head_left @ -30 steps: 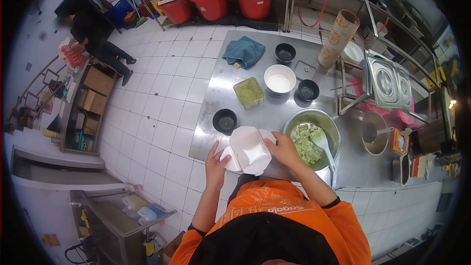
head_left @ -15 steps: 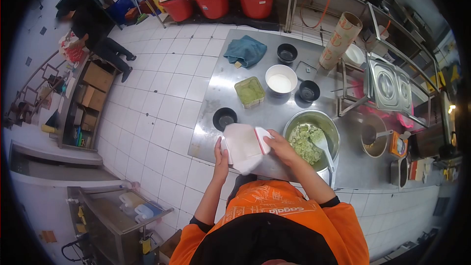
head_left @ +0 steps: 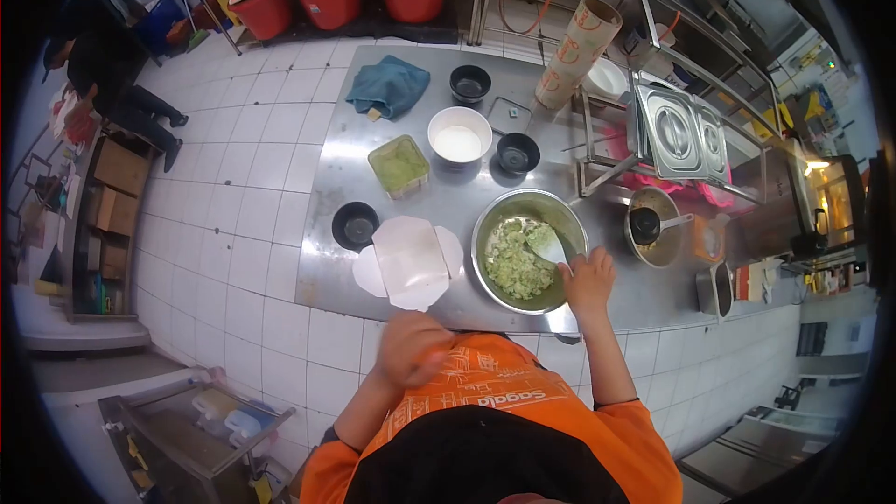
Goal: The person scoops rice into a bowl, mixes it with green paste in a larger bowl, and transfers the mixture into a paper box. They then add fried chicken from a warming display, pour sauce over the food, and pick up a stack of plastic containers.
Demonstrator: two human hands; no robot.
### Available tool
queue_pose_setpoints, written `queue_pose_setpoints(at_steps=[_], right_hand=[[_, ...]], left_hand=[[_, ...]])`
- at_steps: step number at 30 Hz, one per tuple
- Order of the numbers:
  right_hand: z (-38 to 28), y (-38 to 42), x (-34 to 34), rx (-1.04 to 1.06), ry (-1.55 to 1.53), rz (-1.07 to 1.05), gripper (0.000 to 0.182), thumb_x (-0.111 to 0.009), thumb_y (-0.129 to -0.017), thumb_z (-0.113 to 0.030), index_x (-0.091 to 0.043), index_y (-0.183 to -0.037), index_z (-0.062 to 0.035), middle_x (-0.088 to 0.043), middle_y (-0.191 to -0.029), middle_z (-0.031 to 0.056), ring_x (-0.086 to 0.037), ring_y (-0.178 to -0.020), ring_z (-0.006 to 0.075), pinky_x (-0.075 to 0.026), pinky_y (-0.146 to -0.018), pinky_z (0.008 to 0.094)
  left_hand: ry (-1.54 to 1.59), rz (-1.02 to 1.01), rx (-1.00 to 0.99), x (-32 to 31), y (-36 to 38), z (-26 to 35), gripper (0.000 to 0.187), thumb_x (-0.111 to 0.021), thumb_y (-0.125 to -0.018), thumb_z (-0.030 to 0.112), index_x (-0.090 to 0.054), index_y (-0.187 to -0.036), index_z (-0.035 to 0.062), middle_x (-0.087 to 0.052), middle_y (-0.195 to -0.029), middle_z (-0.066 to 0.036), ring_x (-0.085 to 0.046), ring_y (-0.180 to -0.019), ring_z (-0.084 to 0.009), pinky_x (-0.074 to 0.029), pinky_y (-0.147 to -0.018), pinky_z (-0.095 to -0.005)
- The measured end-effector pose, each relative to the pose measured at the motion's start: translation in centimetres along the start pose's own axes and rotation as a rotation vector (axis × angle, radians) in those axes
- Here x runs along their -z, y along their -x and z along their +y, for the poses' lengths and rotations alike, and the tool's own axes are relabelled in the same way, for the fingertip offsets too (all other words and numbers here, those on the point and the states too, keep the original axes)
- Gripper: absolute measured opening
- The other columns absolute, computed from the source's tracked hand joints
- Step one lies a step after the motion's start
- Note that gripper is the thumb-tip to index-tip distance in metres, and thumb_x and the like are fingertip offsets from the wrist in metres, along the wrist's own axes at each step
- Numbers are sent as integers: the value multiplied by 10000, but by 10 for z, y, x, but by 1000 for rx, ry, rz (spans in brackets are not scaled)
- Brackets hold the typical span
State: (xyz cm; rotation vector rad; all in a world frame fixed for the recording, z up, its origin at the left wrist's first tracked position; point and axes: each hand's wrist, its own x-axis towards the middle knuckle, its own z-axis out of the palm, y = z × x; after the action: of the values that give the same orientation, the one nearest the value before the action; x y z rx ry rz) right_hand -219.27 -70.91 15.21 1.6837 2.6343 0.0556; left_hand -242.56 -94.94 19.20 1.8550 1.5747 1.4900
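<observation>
On the steel table an unfolded white paper box (head_left: 412, 259) lies with its flaps spread. To its right stands a metal bowl (head_left: 575, 233) of green and white mixture (head_left: 515, 261), in which a white paddle (head_left: 546, 245) rests. My right hand (head_left: 588, 280) is at the bowl's right rim, with fingers closed around the paddle's handle. Below the box, in front of the orange shirt, is my left hand (head_left: 411, 350), blurred by motion, its fingers not distinct. A black bowl (head_left: 356, 225) sits beside the box's upper left.
Behind stand a square tub of green food (head_left: 399, 167), a white bowl (head_left: 459, 136), black bowls (head_left: 469, 84) and a blue cloth (head_left: 388, 86). A paper roll (head_left: 579, 53) and metal rack (head_left: 607, 173) are at right. A person (head_left: 112, 75) stands far left.
The box has left my hands and lies on the table. My right hand has moved right to the paddle, and my left hand has drawn back toward my body. The view has shifted right.
</observation>
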Motion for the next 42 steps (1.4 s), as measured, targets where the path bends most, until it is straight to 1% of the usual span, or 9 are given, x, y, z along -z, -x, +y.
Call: queue_pose_setpoints(at_steps=[1,3,7,12,15,24,30,35,42], right_hand=[[2,-3,-4,63,-49,19,322,-658,-770,-258,-564,-1007,-61,-525,-983,146,-501,-940,318,-395,-787,428],[6,-11,-3,123,-99,39,273,-661,-764,-250,-576,-940,-59,-560,-943,153,-533,-918,327,-411,-772,440],[7,-46,13,126,-215,-194,136,-597,-786,-176,-599,-851,-57,-630,-802,163,-625,-787,331,-483,-670,452],[-55,-8,-2,662,133,-180,161,-534,-778,-108,-599,-896,-19,-642,-702,103,-650,-585,258,-511,-488,359],[-50,14,30,770,88,-271,143,-555,-759,-107,-625,-851,-23,-640,-717,94,-654,-608,243,-511,-506,351],[9,-51,32,515,215,-228,125,-563,-728,-142,-657,-682,-74,-656,-695,109,-661,-627,257,-508,-547,386],[44,-33,38,440,-203,-535,211,-507,-847,-250,-648,-887,-98,-655,-820,141,-635,-806,310,-488,-713,427],[37,-19,35,320,-470,-587,245,-498,-877,-288,-646,-951,-107,-649,-843,144,-623,-836,312,-468,-748,412],[52,-27,-42,128,-1183,-731,273,-552,-896,-276,-641,-930,-21,-564,-673,15,-521,-629,98,-409,-599,252]], left_hand=[[3,1,4,-7,-18,6,482,-496,-880,440,-519,-1064,-5,-577,-1035,-195,-541,-900,-345,-412,-821,-436],[165,-607,679,-24,-46,13,408,-499,-899,391,-547,-1048,14,-605,-853,-159,-585,-756,-334,-468,-724,-384],[9,-655,753,-73,-13,-35,385,-465,-932,378,-545,-1057,22,-606,-885,-142,-608,-785,-278,-483,-724,-354],[888,26,1269,-151,-5,-83,349,-414,-976,315,-478,-1170,32,-574,-1060,-86,-607,-908,-189,-507,-776,-303],[684,-68,1008,-187,35,-128,304,-418,-978,243,-446,-1210,48,-538,-1130,-84,-600,-941,-184,-523,-778,-313],[1019,184,1092,-162,-15,-74,278,-418,-973,167,-453,-1228,63,-506,-1209,-49,-530,-1076,-156,-452,-942,-363],[957,128,1031,-157,-36,-68,320,-431,-968,177,-436,-1277,96,-512,-1198,-17,-473,-1153,-144,-426,-956,-358],[750,-52,979,-136,-66,-49,348,-393,-975,179,-412,-1306,74,-212,-1488,-61,-389,-1255,-201,-473,-914,-393],[665,-195,843,-130,-72,-41,353,-387,-974,188,-410,-1301,59,30,-1529,-65,-300,-1318,-250,-498,-898,-400]])
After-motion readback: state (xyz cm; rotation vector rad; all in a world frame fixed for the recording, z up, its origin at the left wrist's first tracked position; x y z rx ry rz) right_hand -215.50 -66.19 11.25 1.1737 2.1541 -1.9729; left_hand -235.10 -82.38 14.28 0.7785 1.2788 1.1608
